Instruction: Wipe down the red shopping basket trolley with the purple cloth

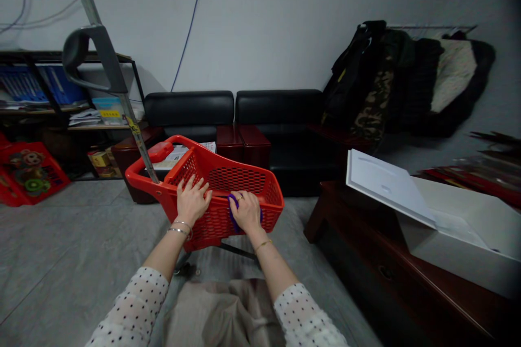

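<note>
A small red plastic shopping cart (pixel 203 227) with a perforated basket stands on the floor in front of me. My left hand (pixel 192 201) rests on the near rim of its basket, fingers spread over the edge. Farther right along that rim, my right hand (pixel 246 210) is closed on a purple cloth (pixel 233 211), pressing it against the basket's side. Most of the cloth is hidden under the hand. A grey pole with a looped grey handle (pixel 109 65) rises from the cart's left end.
Black sofas (pixel 191 114) stand by the wall behind the cart. To the right, a dark wooden table (pixel 366 249) bears an open white box (pixel 456 249) with a white lid (pixel 386 184). Coats (pixel 382 81) hang at right. Shelves with blue binders (pixel 61 84) and a red panel (pixel 32 173) are left.
</note>
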A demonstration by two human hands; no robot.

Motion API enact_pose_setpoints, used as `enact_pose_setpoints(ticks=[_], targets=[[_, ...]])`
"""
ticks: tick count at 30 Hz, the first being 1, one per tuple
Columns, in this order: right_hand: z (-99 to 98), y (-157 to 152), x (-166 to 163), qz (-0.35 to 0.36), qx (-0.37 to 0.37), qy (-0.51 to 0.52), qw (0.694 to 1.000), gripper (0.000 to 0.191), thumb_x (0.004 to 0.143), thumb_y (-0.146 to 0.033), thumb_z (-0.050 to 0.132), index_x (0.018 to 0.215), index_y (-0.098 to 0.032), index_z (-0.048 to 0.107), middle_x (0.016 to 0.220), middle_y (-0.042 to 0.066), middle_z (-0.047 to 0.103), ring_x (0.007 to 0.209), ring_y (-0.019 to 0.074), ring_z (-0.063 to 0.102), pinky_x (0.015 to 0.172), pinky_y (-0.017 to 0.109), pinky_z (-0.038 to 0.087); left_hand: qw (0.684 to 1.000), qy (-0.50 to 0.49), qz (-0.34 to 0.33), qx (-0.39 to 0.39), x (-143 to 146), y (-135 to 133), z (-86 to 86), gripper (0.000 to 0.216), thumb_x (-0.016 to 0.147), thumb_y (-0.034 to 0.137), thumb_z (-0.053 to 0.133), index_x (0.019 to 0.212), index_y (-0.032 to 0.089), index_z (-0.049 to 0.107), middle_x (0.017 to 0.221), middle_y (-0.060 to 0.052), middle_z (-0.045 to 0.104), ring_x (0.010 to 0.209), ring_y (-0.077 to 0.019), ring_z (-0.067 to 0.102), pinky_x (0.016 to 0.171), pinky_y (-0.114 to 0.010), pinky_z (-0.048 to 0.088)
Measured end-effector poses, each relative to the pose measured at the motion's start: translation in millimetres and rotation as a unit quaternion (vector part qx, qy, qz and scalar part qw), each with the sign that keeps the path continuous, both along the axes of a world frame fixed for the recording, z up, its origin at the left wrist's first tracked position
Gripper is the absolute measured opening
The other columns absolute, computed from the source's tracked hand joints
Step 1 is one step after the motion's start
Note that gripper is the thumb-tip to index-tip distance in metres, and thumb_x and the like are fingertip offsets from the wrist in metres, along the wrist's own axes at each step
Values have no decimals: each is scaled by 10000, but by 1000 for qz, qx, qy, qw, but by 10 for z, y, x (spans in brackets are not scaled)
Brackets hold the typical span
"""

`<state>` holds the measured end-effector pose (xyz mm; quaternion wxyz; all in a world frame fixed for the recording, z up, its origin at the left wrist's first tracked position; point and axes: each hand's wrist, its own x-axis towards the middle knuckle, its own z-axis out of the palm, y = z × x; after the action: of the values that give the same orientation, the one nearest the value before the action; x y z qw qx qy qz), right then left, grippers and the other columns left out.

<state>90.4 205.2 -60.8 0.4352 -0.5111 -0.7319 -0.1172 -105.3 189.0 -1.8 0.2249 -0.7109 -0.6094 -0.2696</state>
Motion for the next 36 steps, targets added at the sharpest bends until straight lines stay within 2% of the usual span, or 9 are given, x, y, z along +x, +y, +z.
enact_pose_setpoints(ticks=[4, 6, 9, 14, 18, 22, 26, 31, 36], targets=[[-217, 97, 816, -81, -11, 65, 995, 280, 940, -288, 462, 994, -178, 714, 937, 74, 666, 872, 199, 547, 827, 317, 365, 1000, 5, 5, -2, 10, -1, 1, 391, 951, 422, 409, 1128, 280, 728, 1301, -56, 660, 1361, -293, 448, 1140, -538, 205], [-249, 124, 951, -141, -25, 97, 985, 284, 926, -275, 462, 969, -158, 717, 919, 90, 664, 855, 209, 544, 813, 327, 364, 1000, 1, 6, -2, 38, 3, 8, 394, 951, 417, 409, 1124, 268, 730, 1300, -62, 660, 1361, -295, 448, 1142, -546, 196], [-156, 100, 596, -179, -29, 100, 978, 273, 923, -292, 485, 941, -150, 716, 889, 100, 653, 837, 217, 535, 809, 342, 354, 1000, -11, 4, -1, 77, 13, 14, 382, 944, 404, 419, 1116, 271, 734, 1288, -59, 668, 1357, -300, 452, 1147, -556, 181], [56, 4, -178, -47, -6, 16, 999, 302, 956, -406, 506, 1054, -197, 700, 919, 73, 649, 851, 200, 533, 808, 322, 347, 1000, -18, -6, 3, 55, 30, 2, 372, 938, 398, 433, 1107, 270, 739, 1284, -65, 670, 1354, -305, 456, 1149, -546, 181], [-48, 41, 278, -10, -5, 15, 1000, 276, 972, -338, 471, 1031, -207, 707, 931, 60, 661, 875, 184, 546, 827, 302, 350, 1000, -14, -11, 3, 29, 23, -6, 380, 940, 409, 433, 1123, 267, 734, 1291, -65, 666, 1365, -306, 444, 1149, -537, 187], [-208, 135, 893, -117, -25, 78, 990, 286, 945, -282, 460, 945, -170, 723, 891, 81, 669, 825, 195, 548, 795, 313, 356, 1000, -17, -5, 3, 65, 9, -2, 380, 942, 399, 425, 1106, 265, 740, 1284, -67, 670, 1348, -306, 465, 1145, -546, 185], [-124, 132, 540, -192, -46, 69, 978, 271, 924, -288, 491, 888, -159, 727, 810, 101, 638, 790, 214, 534, 762, 333, 344, 1000, -21, -5, 7, 99, 11, 3, 376, 939, 400, 426, 1095, 277, 744, 1272, -59, 677, 1337, -312, 475, 1143, -561, 182], [48, 21, -160, -44, -8, 8, 999, 295, 962, -392, 495, 1068, -207, 699, 904, 75, 643, 851, 196, 543, 807, 317, 361, 1000, 0, -5, 8, 61, 14, 9, 392, 946, 412, 418, 1105, 259, 741, 1272, -73, 677, 1342, -311, 468, 1141, -553, 198], [-92, 23, 466, -14, 1, 24, 1000, 288, 974, -324, 454, 1024, -194, 705, 916, 67, 665, 889, 183, 565, 842, 303, 366, 1000, 2, -10, 2, 30, -12, 19, 394, 946, 428, 418, 1126, 271, 731, 1289, -64, 667, 1350, -307, 461, 1139, -546, 214]])
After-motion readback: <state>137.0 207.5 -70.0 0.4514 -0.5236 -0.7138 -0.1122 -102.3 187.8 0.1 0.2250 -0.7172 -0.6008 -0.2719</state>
